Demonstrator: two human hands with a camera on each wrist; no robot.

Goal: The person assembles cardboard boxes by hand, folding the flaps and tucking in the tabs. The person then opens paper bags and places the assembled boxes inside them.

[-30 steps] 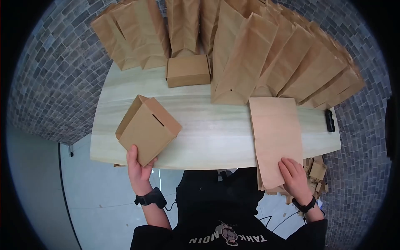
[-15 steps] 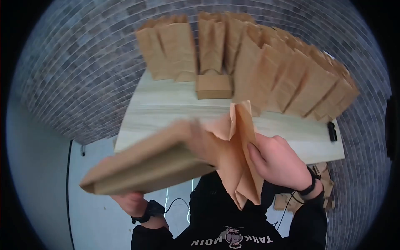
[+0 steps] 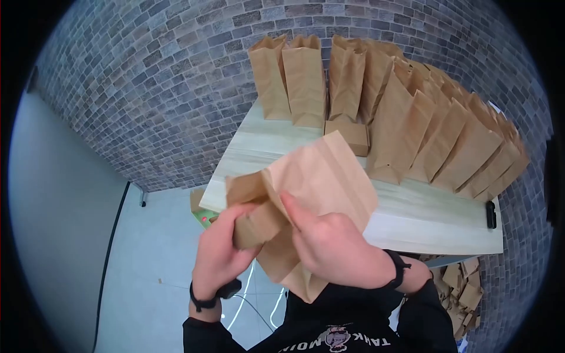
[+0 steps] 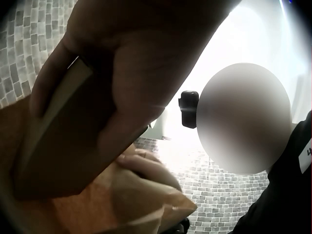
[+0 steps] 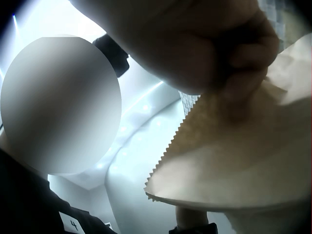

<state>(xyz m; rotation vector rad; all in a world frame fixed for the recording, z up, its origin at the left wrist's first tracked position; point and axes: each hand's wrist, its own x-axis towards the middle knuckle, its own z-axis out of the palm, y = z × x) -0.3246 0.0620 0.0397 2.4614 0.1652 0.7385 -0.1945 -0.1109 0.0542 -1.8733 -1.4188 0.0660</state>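
In the head view my left hand (image 3: 219, 250) grips a small brown cardboard box (image 3: 259, 227), thumb on one side and fingers on the other. One end of the box is inside the mouth of a brown paper bag (image 3: 329, 176), hidden by the paper. My right hand (image 3: 338, 247) pinches the bag at its opening. The bag is tilted in the air over the table's near edge. The right wrist view shows the zigzag-cut rim of the bag (image 5: 214, 180) below the curled right fingers. From the left wrist, the box (image 4: 51, 151) appears dark inside the hand.
Several brown paper bags (image 3: 406, 126) stand upright along the back of the table (image 3: 435, 229). A closed cardboard box (image 3: 348, 136) sits before them. A small black object (image 3: 491, 215) lies at the right edge. Flattened cardboard (image 3: 462, 294) is heaped on the floor at right.
The right hand has lifted a flat paper bag off the table, and the bag now stands open. The left hand has brought the box across, its end now inside the bag's mouth.
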